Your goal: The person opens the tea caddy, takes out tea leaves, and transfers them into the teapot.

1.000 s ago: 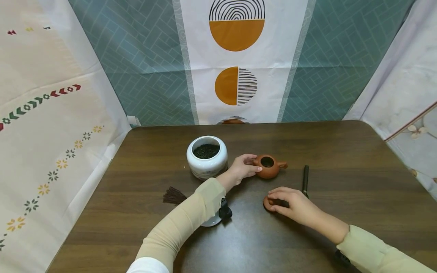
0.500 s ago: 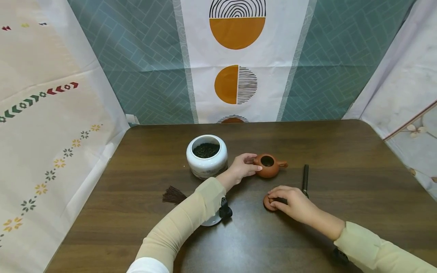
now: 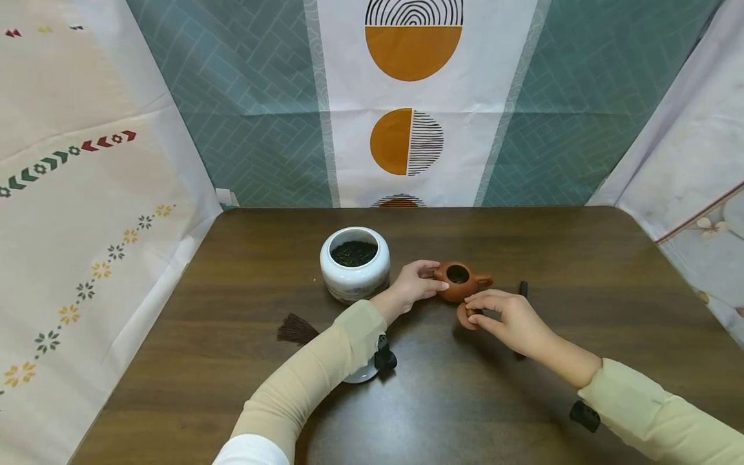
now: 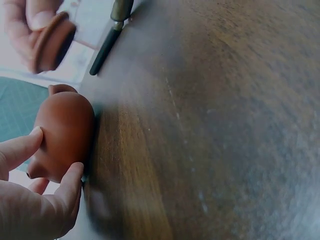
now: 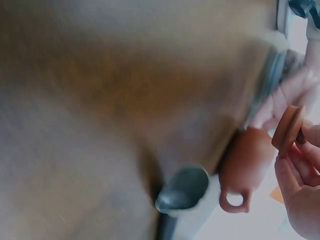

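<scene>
A reddish-brown clay teapot (image 3: pixel 456 284) stands uncovered on the table, its round mouth upward and its handle toward the right. My left hand (image 3: pixel 411 285) holds it at the spout side, thumb and fingers on its two flanks in the left wrist view. Just in front of the pot, my right hand (image 3: pixel 506 316) pinches the matching teapot lid (image 3: pixel 467 318) by its knob. That lid is off the table, and the left wrist view shows its underside rim (image 4: pixel 55 42) apart from the pot. A white jar (image 3: pixel 354 274) of dark loose tea leaves stands left of the left hand.
A dark scoop (image 5: pixel 182 187) with a slim handle lies right of the pot, partly behind the right hand. Brown bristles or a tassel (image 3: pixel 296 329) and a white round piece (image 3: pixel 363 373) show around the left forearm, mostly covered. Patterned cloths hang behind the wooden table (image 3: pixel 232 290).
The right hand has lifted the lid off the table and brought it up toward the teapot. The left hand stays on the pot. The head view has shifted slightly.
</scene>
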`<act>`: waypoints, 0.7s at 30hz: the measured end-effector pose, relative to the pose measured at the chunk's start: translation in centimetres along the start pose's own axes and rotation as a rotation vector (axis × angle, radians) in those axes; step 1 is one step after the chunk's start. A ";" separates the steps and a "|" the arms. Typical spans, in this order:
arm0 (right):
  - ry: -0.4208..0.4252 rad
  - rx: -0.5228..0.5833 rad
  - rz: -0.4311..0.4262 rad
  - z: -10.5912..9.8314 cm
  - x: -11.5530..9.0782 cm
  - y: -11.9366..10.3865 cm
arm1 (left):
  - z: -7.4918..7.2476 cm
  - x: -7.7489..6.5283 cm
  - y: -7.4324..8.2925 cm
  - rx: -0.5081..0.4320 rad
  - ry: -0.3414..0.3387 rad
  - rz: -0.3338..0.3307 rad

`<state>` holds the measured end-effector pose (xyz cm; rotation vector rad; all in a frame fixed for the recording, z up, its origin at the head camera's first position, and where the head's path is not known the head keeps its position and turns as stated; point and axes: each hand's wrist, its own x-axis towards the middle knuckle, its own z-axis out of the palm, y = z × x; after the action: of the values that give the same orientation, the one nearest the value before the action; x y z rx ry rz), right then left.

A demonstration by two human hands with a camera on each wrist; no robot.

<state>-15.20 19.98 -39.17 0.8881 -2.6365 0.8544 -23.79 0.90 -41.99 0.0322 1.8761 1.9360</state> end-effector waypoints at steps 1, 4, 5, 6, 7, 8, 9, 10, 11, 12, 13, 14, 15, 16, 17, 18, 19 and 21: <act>0.006 -0.004 0.001 -0.2 0.3 0.0 | 0.0 0.0 0.0 0.000 -0.001 -0.001; 0.018 -0.007 0.014 -0.8 1.1 0.2 | 0.0 0.0 0.1 0.003 0.000 -0.003; 0.022 -0.009 0.018 -0.9 1.4 0.3 | 0.0 0.0 0.1 0.002 0.000 -0.004; 0.024 -0.007 0.026 -1.1 1.7 0.3 | 0.0 0.0 0.1 -0.001 -0.001 -0.010; 0.025 -0.007 0.034 -1.2 2.0 0.4 | 0.0 0.1 0.1 -0.001 -0.002 -0.014; 0.025 -0.004 0.043 -1.3 2.3 0.5 | 0.0 0.1 0.0 -0.001 -0.003 -0.014; 0.025 -0.001 0.051 -1.4 2.6 0.6 | 0.0 0.1 0.0 0.001 -0.002 -0.016; 0.024 0.001 0.059 -1.4 2.9 0.7 | 0.0 0.1 0.0 -0.002 -0.004 -0.020; 0.026 0.004 0.063 -1.5 3.3 0.8 | 0.0 0.1 0.0 -0.006 -0.006 -0.024; 0.027 0.004 0.068 -1.5 3.6 1.0 | 0.0 0.1 0.1 -0.005 -0.006 -0.026; 0.028 0.005 0.070 -1.6 3.9 1.1 | 0.0 0.1 0.1 -0.004 -0.007 -0.027; 0.029 0.009 0.073 -1.6 4.2 1.2 | 0.0 0.0 0.1 -0.003 -0.008 -0.027; 0.029 0.011 0.076 -1.6 4.6 1.4 | 0.0 0.0 0.2 -0.004 -0.009 -0.029; 0.030 0.012 0.077 -1.5 4.9 1.5 | 0.0 0.0 0.2 -0.008 -0.010 -0.029; 0.031 0.013 0.076 -1.4 5.2 1.7 | 0.0 0.0 0.2 -0.010 -0.011 -0.029; 0.030 0.012 0.076 -1.3 5.4 1.9 | 0.0 0.0 0.2 -0.009 -0.010 -0.028; 0.030 0.014 0.076 -1.2 5.7 2.0 | -0.1 0.0 0.2 -0.014 -0.011 -0.028; 0.028 0.018 0.079 -0.8 6.0 2.4 | -0.1 0.1 0.2 -0.020 -0.013 -0.028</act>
<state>-21.43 19.14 -37.29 0.7750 -2.6596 0.9037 -23.96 0.84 -41.81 0.0129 1.8390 1.9312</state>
